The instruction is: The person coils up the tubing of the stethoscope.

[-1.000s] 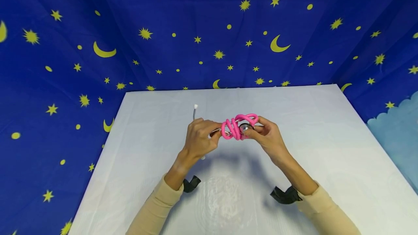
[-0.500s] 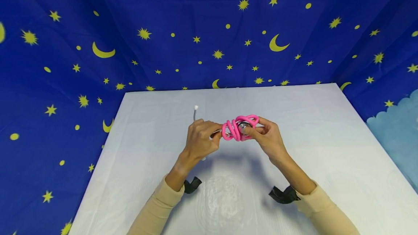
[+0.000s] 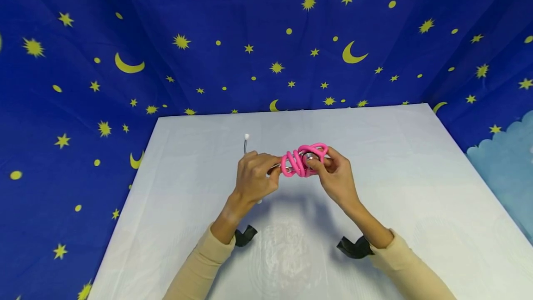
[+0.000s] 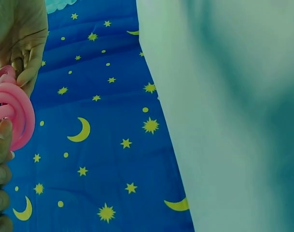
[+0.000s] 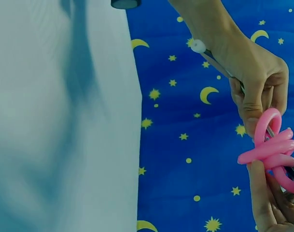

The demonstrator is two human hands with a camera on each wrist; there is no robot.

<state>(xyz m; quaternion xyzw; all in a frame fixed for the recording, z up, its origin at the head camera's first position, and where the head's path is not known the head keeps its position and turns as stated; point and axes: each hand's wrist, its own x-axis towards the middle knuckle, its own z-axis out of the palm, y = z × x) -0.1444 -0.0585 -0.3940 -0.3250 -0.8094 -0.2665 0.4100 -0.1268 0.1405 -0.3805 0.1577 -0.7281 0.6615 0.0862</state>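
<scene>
A stethoscope with pink tubing [image 3: 296, 163] is held up over the table between both hands. Its tubing is wound in several loops around the metal ear tubes. My left hand [image 3: 256, 175] grips the ear tubes at the left end, and one white ear tip [image 3: 247, 137] sticks out beyond the knuckles. At the other end my right hand [image 3: 339, 182] pinches the bundle, its thumb on the round metal chest piece [image 3: 309, 155]. In the right wrist view, fingers of the right hand [image 5: 265, 208] press against the pink loops [image 5: 270, 147], below the left hand [image 5: 260, 77].
Beneath the hands is a white-covered table [image 3: 395, 152] carrying the arms' shadows. A blue curtain [image 3: 233, 17] with yellow moons and stars hangs behind and along the sides. Black wrist mounts [image 3: 245, 236] stick out by the beige sleeves [image 3: 200, 263].
My right hand has shifted slightly left, and its thumb now covers more of the chest piece. The left hand keeps its grip almost in place.
</scene>
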